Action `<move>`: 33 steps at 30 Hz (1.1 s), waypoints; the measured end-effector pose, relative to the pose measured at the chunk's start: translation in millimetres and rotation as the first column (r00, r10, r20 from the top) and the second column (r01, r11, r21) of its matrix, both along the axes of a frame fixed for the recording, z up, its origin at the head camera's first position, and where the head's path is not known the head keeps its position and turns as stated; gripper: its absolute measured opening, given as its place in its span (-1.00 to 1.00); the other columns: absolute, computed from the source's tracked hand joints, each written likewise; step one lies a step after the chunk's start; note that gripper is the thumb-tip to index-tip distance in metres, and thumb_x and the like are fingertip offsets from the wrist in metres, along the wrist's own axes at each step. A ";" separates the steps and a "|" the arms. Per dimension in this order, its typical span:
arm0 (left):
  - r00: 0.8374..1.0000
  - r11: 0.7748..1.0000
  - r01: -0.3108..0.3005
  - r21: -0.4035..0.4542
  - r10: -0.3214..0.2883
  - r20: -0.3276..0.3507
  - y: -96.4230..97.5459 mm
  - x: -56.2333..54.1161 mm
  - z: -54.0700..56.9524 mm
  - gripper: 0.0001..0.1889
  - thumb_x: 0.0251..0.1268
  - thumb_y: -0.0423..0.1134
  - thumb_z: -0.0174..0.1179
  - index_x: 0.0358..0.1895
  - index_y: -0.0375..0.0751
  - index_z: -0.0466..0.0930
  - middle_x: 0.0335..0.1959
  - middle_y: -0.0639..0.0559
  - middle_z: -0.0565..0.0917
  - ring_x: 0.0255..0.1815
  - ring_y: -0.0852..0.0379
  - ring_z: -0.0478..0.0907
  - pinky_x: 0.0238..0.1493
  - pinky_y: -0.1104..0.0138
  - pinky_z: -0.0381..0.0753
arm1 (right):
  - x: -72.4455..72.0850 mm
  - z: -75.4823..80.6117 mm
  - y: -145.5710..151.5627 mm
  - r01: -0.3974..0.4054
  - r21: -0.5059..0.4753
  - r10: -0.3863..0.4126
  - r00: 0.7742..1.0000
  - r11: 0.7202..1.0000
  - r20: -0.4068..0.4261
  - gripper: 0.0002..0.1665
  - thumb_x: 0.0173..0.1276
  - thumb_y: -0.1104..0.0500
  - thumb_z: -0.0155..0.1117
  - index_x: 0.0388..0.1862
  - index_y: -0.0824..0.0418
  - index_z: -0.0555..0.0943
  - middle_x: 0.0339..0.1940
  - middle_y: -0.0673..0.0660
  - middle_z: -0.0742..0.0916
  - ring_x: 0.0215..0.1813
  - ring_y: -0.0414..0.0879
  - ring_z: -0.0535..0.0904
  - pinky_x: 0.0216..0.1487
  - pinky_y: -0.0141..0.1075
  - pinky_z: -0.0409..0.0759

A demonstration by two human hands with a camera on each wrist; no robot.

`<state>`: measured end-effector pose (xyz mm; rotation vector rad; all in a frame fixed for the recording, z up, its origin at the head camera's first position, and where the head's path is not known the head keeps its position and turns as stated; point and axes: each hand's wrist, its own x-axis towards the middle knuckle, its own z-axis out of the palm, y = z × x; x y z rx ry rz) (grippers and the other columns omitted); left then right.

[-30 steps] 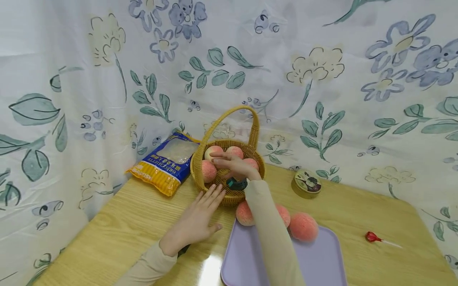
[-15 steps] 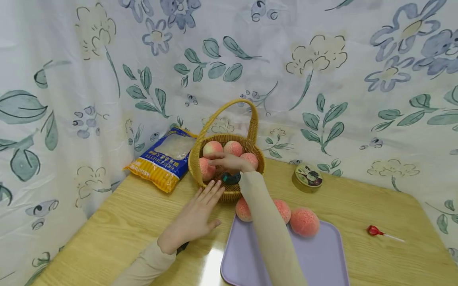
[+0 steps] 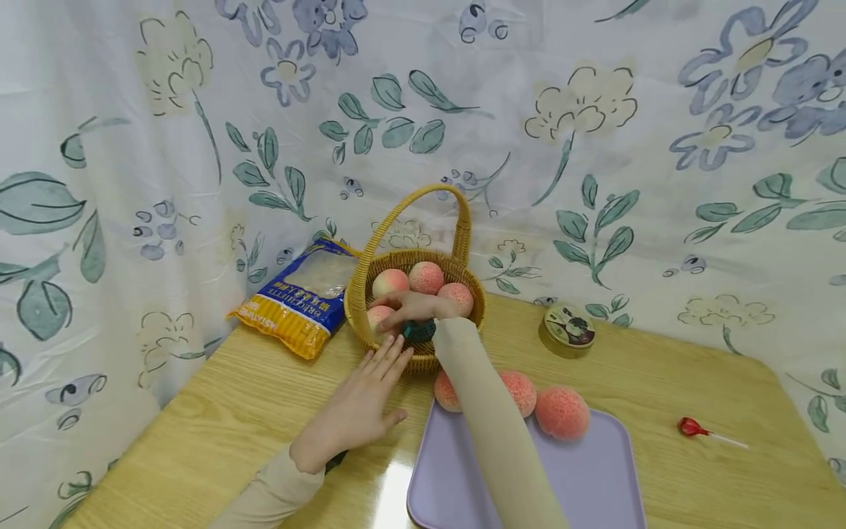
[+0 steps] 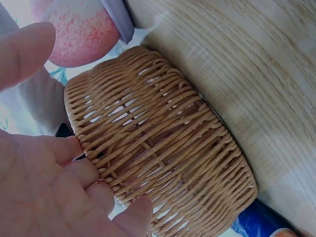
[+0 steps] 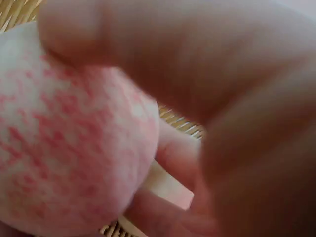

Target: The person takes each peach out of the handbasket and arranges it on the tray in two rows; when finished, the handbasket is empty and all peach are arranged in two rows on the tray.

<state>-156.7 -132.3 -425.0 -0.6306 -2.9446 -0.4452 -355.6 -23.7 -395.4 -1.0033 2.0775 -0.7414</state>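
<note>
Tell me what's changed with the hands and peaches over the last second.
The right hand sank deeper into the basket and closed round a peach at its near left. The left hand stayed flat against the basket; the tray peaches stayed put.

Woven wicker basket [image 3: 370, 272]; glossy wood-grain table [image 3: 231, 411]; smooth lilac plastic tray [image 3: 595, 477]; shiny plastic packet [image 3: 297, 301].

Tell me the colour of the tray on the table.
Pale lilac tray, clearest in the head view.
</note>
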 end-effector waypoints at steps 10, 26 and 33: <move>1.000 1.000 0.017 -0.006 -0.018 -0.024 2.8 -0.4 -4.1 -0.04 0.14 -0.01 0.35 0.52 -0.28 0.03 0.58 -0.21 0.00 0.59 -0.17 -0.05 0.54 -0.06 0.07 | 13.0 16.8 31.1 0.244 -0.106 -0.238 0.969 0.964 0.063 -0.31 0.39 0.04 0.11 0.49 -0.02 0.26 0.54 0.15 0.28 0.50 0.10 0.26 0.42 0.01 0.37; 0.999 0.999 0.023 0.033 -0.022 -0.031 -5.3 -5.0 -2.8 -0.04 0.12 -0.06 0.36 0.51 -0.34 0.04 0.56 -0.27 0.02 0.58 -0.23 -0.07 0.51 -0.14 0.07 | 26.1 57.4 134.1 0.418 -0.363 -0.312 0.896 0.833 0.316 -0.23 0.36 0.27 -0.02 0.55 0.21 0.07 0.48 0.32 0.24 0.22 0.17 0.42 0.09 0.23 0.59; 0.999 0.999 0.030 0.041 -0.028 -0.036 -1.2 -6.9 -2.9 -0.03 0.13 -0.04 0.35 0.51 -0.34 0.02 0.56 -0.27 0.03 0.58 -0.24 -0.07 0.51 -0.14 0.06 | 37.0 63.3 196.2 0.478 -0.384 -0.395 0.876 0.790 0.278 -0.25 0.38 0.24 -0.02 0.54 0.21 0.08 0.43 0.34 0.28 0.13 0.11 0.48 -0.09 -0.01 0.70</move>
